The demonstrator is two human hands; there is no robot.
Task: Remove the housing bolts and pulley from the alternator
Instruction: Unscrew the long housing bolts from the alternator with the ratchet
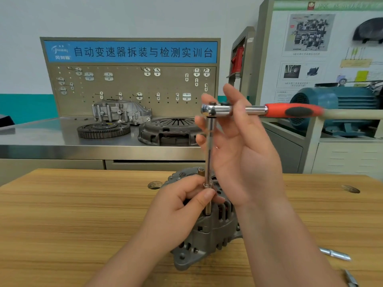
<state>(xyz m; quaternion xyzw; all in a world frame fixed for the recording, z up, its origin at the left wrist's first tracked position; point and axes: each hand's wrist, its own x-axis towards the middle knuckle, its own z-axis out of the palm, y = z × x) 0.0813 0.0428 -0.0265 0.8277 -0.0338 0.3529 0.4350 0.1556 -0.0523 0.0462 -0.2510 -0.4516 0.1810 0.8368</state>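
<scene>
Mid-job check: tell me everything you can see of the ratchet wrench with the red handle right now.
The chrome ratchet wrench has a shiny round head, a short steel neck and a red grip with a black inlay, lying level and pointing right. A long chrome extension bar drops upright from the head to the top of the grey cast-metal alternator on the wooden table. The left hand pinches the bar's lower end; the right hand rests loose fingers behind the head.

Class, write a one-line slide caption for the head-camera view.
Left hand pinches the extension bar standing on the alternator; right hand rests open against the ratchet.
</scene>
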